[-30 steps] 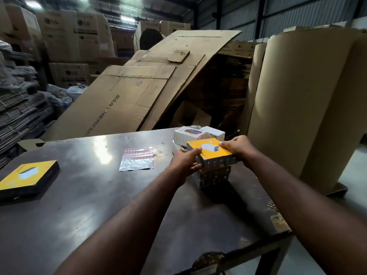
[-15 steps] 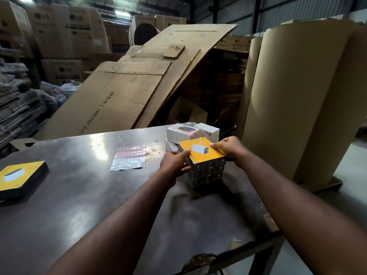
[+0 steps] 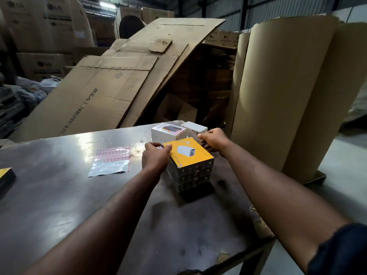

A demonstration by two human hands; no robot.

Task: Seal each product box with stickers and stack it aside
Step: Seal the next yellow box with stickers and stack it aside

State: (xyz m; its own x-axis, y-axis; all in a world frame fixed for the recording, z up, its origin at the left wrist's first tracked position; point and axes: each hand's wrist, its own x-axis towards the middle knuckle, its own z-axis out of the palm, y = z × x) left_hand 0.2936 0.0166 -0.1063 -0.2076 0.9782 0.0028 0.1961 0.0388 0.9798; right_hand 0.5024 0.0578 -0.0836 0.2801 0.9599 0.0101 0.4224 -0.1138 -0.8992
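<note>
- Both hands are on the same thing here: a flat cardboard product box (image 3: 188, 153) with a yellow top face and a white gadget printed on it.
- The left hand (image 3: 156, 158) is curled over the box's left edge. Thumb and fingertips pinch in tight at the far-left corner, so it's a narrow grip, closed on the box.
- The right hand (image 3: 213, 140) has its fingers curled in at the far-right corner, gripping that edge of the box.
- The product box sits flat on top of a stack of matching dark-sided boxes (image 3: 190, 179), directly under and between the two hands. I can't tell how many are in there, just several.
- The stack stands on a dull grey metal table (image 3: 59, 195).
- Just past the hands is a small white carton with a colour picture on top (image 3: 166, 132), close behind the yellow box.
- A plain white carton (image 3: 195, 128) is right beside the right hand's fingertips.
- Left of the left hand, near it but not touching, a sheet of little red-bordered stickers on shiny backing (image 3: 111, 161) lies flat on the table.
- Way out left of that hand, at the picture's edge, there's another yellow-topped box (image 3: 5, 175), only a corner showing.
- Beyond the table, past both hands, big flattened brown cardboard sheets (image 3: 119, 86) lean at an angle.
- Off to the right of the right hand stand tall rolls of brown corrugated card (image 3: 288, 96).
- Far back on the left are brown LG cartons (image 3: 39, 22), stacked up.
</note>
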